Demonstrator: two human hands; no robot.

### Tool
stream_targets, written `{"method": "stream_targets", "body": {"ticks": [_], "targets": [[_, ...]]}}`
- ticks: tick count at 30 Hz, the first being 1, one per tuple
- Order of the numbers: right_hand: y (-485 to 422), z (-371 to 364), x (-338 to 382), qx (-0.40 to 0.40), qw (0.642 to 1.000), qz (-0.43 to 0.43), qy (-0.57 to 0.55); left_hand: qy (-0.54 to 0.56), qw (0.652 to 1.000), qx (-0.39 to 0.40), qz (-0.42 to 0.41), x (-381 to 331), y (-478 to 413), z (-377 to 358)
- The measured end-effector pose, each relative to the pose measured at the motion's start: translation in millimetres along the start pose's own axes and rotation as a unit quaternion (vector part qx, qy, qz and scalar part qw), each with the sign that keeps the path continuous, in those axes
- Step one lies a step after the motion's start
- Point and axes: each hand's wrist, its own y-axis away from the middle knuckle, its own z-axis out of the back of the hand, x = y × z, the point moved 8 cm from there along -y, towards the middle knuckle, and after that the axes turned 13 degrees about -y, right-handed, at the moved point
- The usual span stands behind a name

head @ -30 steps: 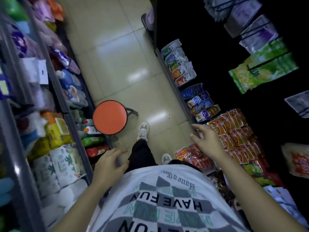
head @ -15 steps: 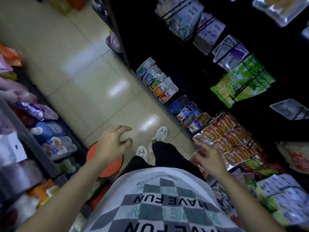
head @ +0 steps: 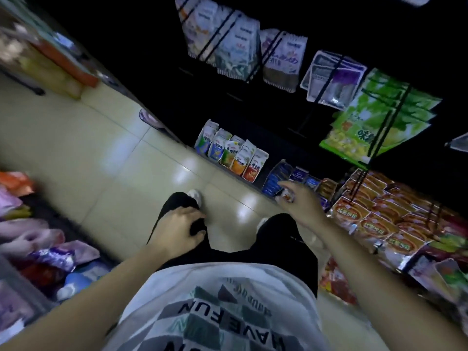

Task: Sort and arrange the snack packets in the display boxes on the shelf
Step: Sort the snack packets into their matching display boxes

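A blue bottle [head: 76, 281] sits low left beside the glossy cream tiled floor [head: 101, 160].

Only "HAVE FUN" reads, printed on the checked shirt [head: 228, 312].

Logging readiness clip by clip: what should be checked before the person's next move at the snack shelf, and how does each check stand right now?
1. Right hand has a packet: ok, it seems to pinch a small white-and-red packet.
2. Left hand free: ok, it rests on the black trouser leg, holding nothing.
3. Packet's kind readable: cannot tell, too blurred.
4. Destination box clear: cannot tell; the hand hovers by the blue packets, beside the orange packets.
5. Picture steady: not ok, motion blur throughout.
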Motion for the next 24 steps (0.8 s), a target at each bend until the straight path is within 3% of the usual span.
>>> {"method": "stream_targets", "body": {"ticks": [5,11,17,21,24], "targets": [[-70.6,-62.9,-33.5,-0.032,0.999,0.007,0.002,-0.036,0.997,0.032,-0.06,45.1,-87.1,-55.2],[-169.3,-154.8,-134.6,-0.053,0.998,-0.025,0.006,-0.011,0.994,0.05,-0.095,71.5,-250.2,-165.1],[-260.4,-231.3,-270.3,-0.034,0.985,-0.076,0.149,-0.046,0.984,-0.048,-0.163,51.4,-399.1,-274.7],[-285.6,-270.4,-320.2,0.016,0.963,-0.061,0.263,-0.106,0.972,-0.092,-0.189,50.3,-447.6,-330.5],[-290.9,-287.6,-338.7,0.016,0.953,-0.043,0.3,-0.072,0.963,-0.161,-0.202,59.5,-454.9,-338.4]]}}
